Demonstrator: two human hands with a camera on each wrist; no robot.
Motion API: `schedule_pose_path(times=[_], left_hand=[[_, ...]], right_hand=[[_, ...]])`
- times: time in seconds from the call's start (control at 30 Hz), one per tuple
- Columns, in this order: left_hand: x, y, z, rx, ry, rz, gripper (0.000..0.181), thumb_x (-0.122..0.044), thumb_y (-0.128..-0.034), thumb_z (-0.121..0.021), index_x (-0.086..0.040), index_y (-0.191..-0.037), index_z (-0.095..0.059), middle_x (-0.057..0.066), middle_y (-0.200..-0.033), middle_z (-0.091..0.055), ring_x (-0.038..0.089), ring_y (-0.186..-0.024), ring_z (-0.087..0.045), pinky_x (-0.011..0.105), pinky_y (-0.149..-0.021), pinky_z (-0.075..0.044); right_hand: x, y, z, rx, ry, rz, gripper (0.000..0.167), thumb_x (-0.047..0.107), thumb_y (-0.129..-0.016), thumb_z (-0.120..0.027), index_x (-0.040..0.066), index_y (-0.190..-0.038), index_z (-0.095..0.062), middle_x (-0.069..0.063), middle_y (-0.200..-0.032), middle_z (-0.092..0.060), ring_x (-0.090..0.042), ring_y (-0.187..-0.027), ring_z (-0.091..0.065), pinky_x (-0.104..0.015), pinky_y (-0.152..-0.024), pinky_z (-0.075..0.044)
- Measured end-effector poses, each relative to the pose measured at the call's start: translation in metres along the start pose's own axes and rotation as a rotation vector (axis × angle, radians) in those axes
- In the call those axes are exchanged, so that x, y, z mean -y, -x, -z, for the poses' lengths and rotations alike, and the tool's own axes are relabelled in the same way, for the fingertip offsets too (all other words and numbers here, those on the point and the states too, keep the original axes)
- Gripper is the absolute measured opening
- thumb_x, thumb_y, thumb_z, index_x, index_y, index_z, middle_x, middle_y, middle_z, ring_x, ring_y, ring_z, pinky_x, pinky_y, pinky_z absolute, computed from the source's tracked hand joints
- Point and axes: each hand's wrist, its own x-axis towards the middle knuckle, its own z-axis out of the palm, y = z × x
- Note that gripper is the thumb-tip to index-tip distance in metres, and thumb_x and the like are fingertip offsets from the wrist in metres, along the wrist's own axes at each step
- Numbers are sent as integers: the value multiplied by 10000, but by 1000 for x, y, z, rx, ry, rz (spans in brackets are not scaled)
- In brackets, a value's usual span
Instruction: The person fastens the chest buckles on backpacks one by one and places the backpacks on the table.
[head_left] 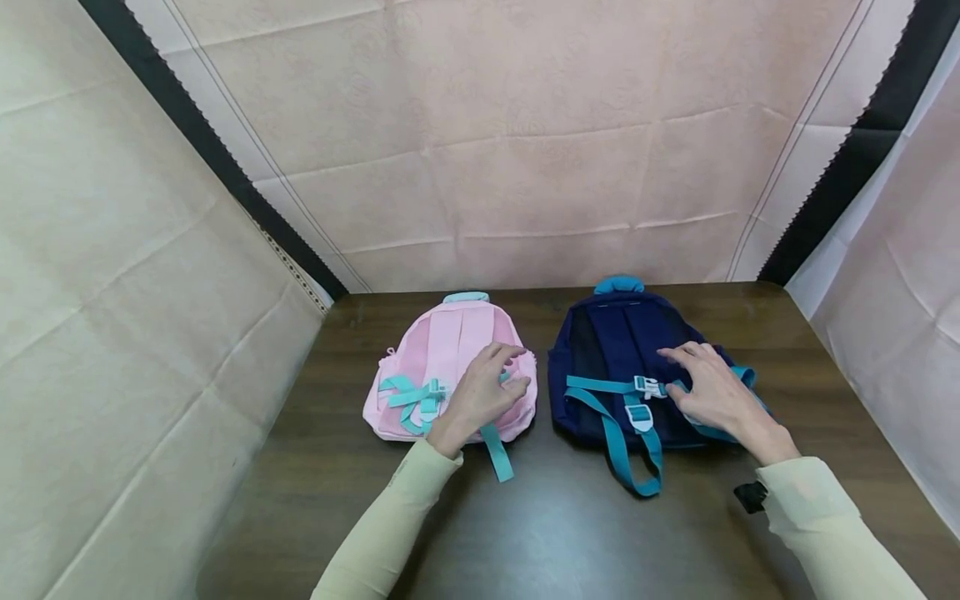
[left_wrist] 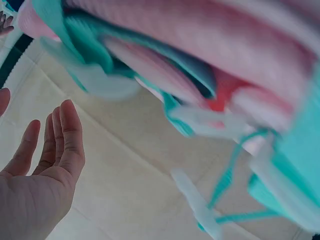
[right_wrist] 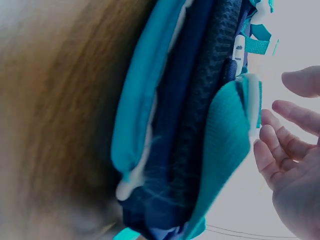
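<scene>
A pink backpack [head_left: 420,358] with mint straps lies on the left, and a navy backpack [head_left: 588,342] with turquoise straps and white buckles [head_left: 640,417] on the right. Over the pink one's right part is my left hand [head_left: 483,392], fingers loosely bent and apart; the left wrist view shows this hand [left_wrist: 50,165] holding nothing beside the blurred pink fabric [left_wrist: 225,40]. My right hand [head_left: 712,387] hovers at the navy one's right part, near its upper buckle. In the right wrist view the hand [right_wrist: 295,155] is relaxed and empty beside a turquoise strap [right_wrist: 225,135].
Both bags lie on a dark brown wooden table [head_left: 315,500], near its far edge. Pale fabric walls [head_left: 525,150] with black strips stand behind and at both sides. A small black object [head_left: 750,497] is at the right cuff.
</scene>
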Motion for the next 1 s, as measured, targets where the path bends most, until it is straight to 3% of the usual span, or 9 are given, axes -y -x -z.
schedule_pose_path(times=[0.2, 0.47, 0.77, 1.0], left_hand=[[-15, -1, -16, 57, -116, -63, 435, -214, -985, -803, -40, -1372, -710, 144, -1346, -722, 299, -1237, -692, 421, -1093, -606], [-34, -2, -37, 143, -147, -83, 414, -267, -1019, -782, -109, -1395, -714, 88, -1341, -734, 240, -1204, -693, 382, -1074, -613], [-53, -12, -60, 182, -189, -173, 391, -254, -1025, -766, -100, -1382, -722, 75, -1352, -740, 220, -1210, -688, 314, -1062, -601], [-71, -26, -75, 249, -207, -162, 421, -313, -1054, -738, -135, -1434, -699, 49, -1405, -718, 182, -1245, -673, 271, -1069, -598]], right_hand=[[-4, 7, -2, -3, -17, -13, 464, 53, -928, -730, -48, -1380, -685, -299, -1331, -663, -474, -1221, -566, -742, -1070, -463], [-9, 8, -5, 35, -52, -12, 411, 57, -939, -739, -43, -1337, -714, -290, -1332, -673, -506, -1245, -578, -767, -1088, -440], [-9, 10, -9, 83, -47, -25, 409, 86, -964, -731, -39, -1353, -709, -278, -1358, -663, -513, -1296, -557, -757, -1115, -438], [-8, 8, -14, 98, -30, -27, 436, 123, -969, -764, -44, -1367, -701, -268, -1353, -663, -482, -1257, -577, -718, -1088, -477]])
